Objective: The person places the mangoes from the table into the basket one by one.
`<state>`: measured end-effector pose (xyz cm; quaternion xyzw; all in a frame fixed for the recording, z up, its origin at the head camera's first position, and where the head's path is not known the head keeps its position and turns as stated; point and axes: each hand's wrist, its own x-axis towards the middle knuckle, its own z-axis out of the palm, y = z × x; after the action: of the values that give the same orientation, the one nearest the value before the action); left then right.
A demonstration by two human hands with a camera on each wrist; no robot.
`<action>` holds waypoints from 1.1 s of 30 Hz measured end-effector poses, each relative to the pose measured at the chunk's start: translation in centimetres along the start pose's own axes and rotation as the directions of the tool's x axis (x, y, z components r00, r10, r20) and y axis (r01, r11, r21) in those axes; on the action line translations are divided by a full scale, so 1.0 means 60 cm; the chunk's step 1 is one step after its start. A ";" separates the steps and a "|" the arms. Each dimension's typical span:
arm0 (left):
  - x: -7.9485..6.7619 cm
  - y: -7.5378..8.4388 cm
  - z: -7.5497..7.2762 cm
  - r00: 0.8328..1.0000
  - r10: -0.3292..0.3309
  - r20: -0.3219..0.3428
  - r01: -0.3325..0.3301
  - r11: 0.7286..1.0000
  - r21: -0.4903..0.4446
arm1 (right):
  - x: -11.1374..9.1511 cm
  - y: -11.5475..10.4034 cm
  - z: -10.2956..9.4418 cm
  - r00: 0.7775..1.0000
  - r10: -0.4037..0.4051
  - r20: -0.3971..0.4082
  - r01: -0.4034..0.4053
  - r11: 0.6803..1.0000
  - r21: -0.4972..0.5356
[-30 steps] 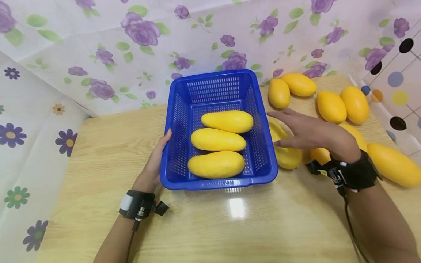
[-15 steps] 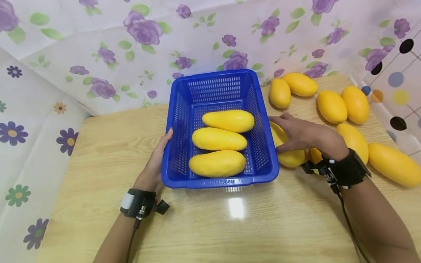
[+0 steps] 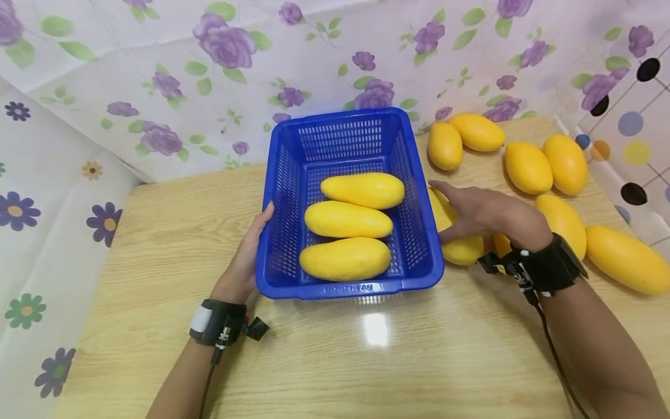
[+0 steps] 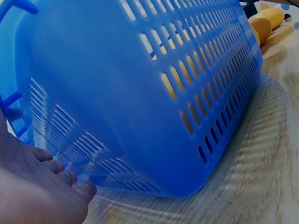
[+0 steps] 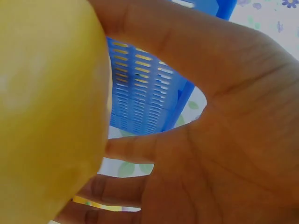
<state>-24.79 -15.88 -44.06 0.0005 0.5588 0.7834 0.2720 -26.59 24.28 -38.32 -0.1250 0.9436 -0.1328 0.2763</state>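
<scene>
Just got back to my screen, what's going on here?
A person is working at a wooden table. The left hand holds the blue basket by its left rim, and three yellow fruits lie side by side in it. The right hand is at another fruit just outside the basket's right wall; whether it has a firm grip isn't clear. More fruits lie on the table, farther right.
</scene>
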 end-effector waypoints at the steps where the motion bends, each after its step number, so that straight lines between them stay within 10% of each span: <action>1: 0.000 0.001 0.001 1.000 -0.002 -0.004 0.002 1.000 0.001 | 0.000 0.000 0.000 1.000 0.013 -0.001 -0.013 1.000 -0.002; 33: 0.001 -0.002 -0.003 1.000 0.011 0.008 -0.011 0.999 0.033 | 0.010 0.007 -0.002 0.999 0.031 -0.007 -0.031 0.999 0.032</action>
<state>-24.87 -15.97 -44.23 0.0110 0.5705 0.7756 0.2699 -27.19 24.52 -38.66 -0.1054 0.9442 -0.1438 0.2769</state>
